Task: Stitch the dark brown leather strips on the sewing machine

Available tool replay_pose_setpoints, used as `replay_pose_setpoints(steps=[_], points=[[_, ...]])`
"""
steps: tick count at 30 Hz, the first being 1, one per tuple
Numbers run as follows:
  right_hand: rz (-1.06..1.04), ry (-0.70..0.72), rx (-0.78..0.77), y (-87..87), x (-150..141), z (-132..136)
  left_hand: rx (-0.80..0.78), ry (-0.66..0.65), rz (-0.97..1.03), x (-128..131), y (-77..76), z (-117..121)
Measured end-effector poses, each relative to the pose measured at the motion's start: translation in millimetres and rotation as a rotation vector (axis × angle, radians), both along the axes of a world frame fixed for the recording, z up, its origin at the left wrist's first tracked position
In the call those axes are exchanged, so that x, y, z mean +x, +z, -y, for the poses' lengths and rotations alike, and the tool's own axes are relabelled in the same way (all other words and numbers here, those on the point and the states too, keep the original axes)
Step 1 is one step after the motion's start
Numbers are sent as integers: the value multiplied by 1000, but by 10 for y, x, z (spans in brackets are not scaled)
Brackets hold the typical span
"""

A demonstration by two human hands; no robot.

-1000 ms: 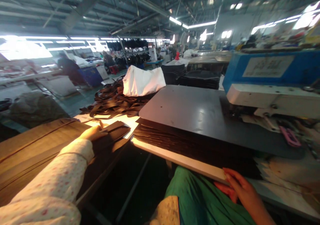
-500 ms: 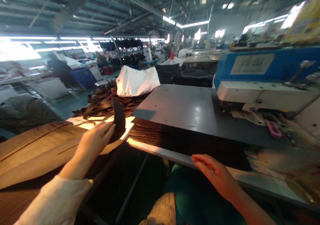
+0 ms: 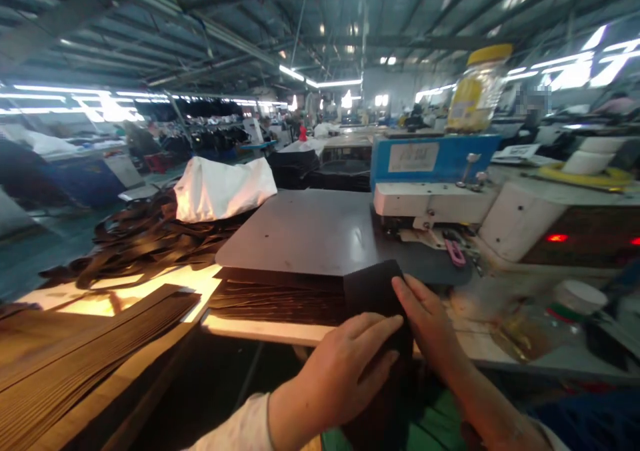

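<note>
A dark fabric strip (image 3: 373, 287) hangs upright in front of me at the table's edge, its lower part running down toward my lap. My left hand (image 3: 345, 364) is closed on its left side and front, with the fingertips laid across it. At its upper right edge my right hand (image 3: 430, 317) pinches it between thumb and fingers. Behind the strip lies a smooth grey metal plate (image 3: 310, 231), with a pile of dark flat pieces (image 3: 280, 297) beneath it. The white sewing machine head (image 3: 425, 197) stands beyond my right hand, with pink-handled snips (image 3: 455, 252) beside it.
Stacked brown fabric strips (image 3: 100, 351) lie at the left, with a tangled heap of strips (image 3: 145, 231) and a white cloth (image 3: 225, 187) behind. A yellow-lidded jar (image 3: 477, 94) stands on the blue machine box (image 3: 450, 157). Another jar (image 3: 550, 321) lies at the right.
My left hand has brought the dark strip from the left stack to the middle. My right hand has risen from the table edge and taken hold too. The view has turned right.
</note>
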State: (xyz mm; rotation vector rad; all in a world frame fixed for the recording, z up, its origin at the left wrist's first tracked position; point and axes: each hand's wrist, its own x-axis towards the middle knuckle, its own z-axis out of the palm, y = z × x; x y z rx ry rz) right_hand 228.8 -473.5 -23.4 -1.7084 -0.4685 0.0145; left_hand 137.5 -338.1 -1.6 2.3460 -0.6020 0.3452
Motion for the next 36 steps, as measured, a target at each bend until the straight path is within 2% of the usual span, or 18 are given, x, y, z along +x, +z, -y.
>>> replay_pose_setpoints(steps=[2,4,6,8,10,14,16,20,26,36], points=[[34,6,-7,158,102,100,-1,-2,154,80,162,-34],[40,41,8,269,225,153,15,58,279,243,292,-91],[33,83,-2,290,382,172,68,144,324,492,329,-162],[68,64,-105,228,559,174,166,200,280,782,246,-236],[143,6,-297,138,723,174,289,198,193,1048,80,-296],[241,-11,-624,67,933,156,404,153,120,1353,-202,-343],[252,-18,-717,92,994,119,399,128,126,1407,-238,-344],[262,-114,-823,131,1109,11,373,102,124,1459,-207,-341],[309,-179,-854,102,1212,-67,353,91,115,1542,-206,-341],[479,-167,-958,113,1212,-94,367,79,122,1610,-175,-329]])
